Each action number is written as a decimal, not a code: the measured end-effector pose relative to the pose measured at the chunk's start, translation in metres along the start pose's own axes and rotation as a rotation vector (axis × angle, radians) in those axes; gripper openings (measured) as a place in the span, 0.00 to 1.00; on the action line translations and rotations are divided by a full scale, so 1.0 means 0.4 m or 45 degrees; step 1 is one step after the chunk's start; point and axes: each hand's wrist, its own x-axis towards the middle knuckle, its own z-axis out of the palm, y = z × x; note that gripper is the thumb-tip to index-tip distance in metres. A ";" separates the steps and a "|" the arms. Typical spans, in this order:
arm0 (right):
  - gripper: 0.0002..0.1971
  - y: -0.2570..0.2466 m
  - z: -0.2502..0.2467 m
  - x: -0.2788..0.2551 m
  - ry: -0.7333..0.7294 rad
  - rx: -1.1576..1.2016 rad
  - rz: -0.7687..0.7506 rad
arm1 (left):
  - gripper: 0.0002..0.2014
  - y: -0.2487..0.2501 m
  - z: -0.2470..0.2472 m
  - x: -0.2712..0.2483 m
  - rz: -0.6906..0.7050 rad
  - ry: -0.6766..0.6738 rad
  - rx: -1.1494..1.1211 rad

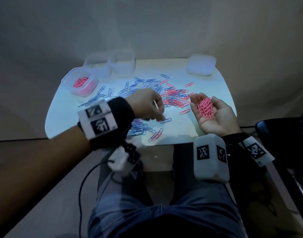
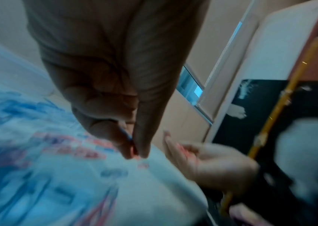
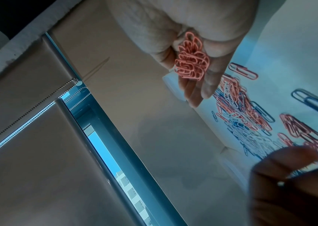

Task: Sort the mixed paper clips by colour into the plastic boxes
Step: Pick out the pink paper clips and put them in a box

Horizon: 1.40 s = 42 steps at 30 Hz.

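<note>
— Right hand (image 1: 214, 114): palm up, cupped loosely under a heap of pink clips (image 1: 205, 109). Left hand (image 1: 147, 105): fingertips pinched, apparently on a blue clip (image 2: 127, 135), low over the mixed pile (image 1: 157, 93) on the table (image 1: 216, 86).

— Risks?

— Tipping the palm, spilling pink back into the pile. Dropping blue among pink. Far to carry, too: pink box (image 1: 82, 85) at the far left.

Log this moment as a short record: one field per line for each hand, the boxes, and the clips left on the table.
left hand: fingers curled, down over the table; whether it pinches a clip is unclear
right hand: palm up, cupping a bunch of pink clips
pink box: far left, pink clips inside
other boxes: at far edge, contents unclear
loose clips: blue, pink and white, mixed, mid-table
</note>
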 end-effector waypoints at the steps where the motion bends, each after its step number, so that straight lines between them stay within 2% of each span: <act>1: 0.24 0.005 0.002 0.002 -0.003 0.003 0.007 | 0.06 -0.010 0.021 -0.021 -0.002 0.008 0.034; 5: 0.26 0.017 0.005 0.001 0.003 -0.015 0.017 | 0.04 -0.047 0.095 -0.045 0.029 0.106 0.240; 10: 0.31 0.009 0.001 -0.010 -0.006 -0.034 -0.002 | 0.04 -0.069 0.109 -0.036 0.048 0.179 0.273; 14: 0.23 0.012 0.004 -0.011 0.009 -0.055 -0.008 | 0.06 -0.085 0.077 -0.012 0.053 0.250 0.226; 17: 0.22 0.015 0.003 -0.010 0.012 -0.065 -0.009 | 0.03 -0.094 0.050 -0.003 0.015 0.247 0.019; 20: 0.24 0.012 0.001 -0.010 0.009 -0.060 -0.014 | 0.08 -0.099 0.011 -0.008 -0.037 0.317 -0.327; 22: 0.24 0.013 0.000 -0.008 0.006 -0.067 -0.013 | 0.08 -0.096 0.004 -0.012 -0.011 0.323 -0.186; 25: 0.22 0.024 0.005 -0.004 0.005 -0.072 0.008 | 0.03 -0.087 0.040 -0.023 0.066 0.256 0.198; 27: 0.22 0.029 0.005 -0.003 0.002 -0.067 0.020 | 0.03 -0.090 0.069 -0.024 0.079 0.202 0.327; 29: 0.23 0.029 0.002 -0.003 -0.003 -0.068 0.016 | 0.04 -0.095 0.082 -0.022 0.052 0.196 0.338; 33: 0.22 0.025 0.000 -0.004 0.007 -0.069 0.009 | 0.13 -0.095 0.081 -0.022 0.041 0.240 0.263; 35: 0.21 0.024 0.000 -0.005 0.016 -0.064 0.011 | 0.14 -0.097 0.070 -0.017 0.037 0.309 0.197; 37: 0.21 0.022 -0.002 -0.005 0.019 -0.061 0.009 | 0.08 -0.093 0.047 -0.004 0.059 0.388 0.187; 38: 0.21 0.021 -0.002 -0.005 0.018 -0.059 0.006 | 0.04 -0.087 0.034 0.006 0.081 0.407 0.225; 42: 0.22 0.018 0.001 -0.006 0.020 -0.063 0.001 | 0.11 -0.060 0.007 0.057 0.168 0.308 0.501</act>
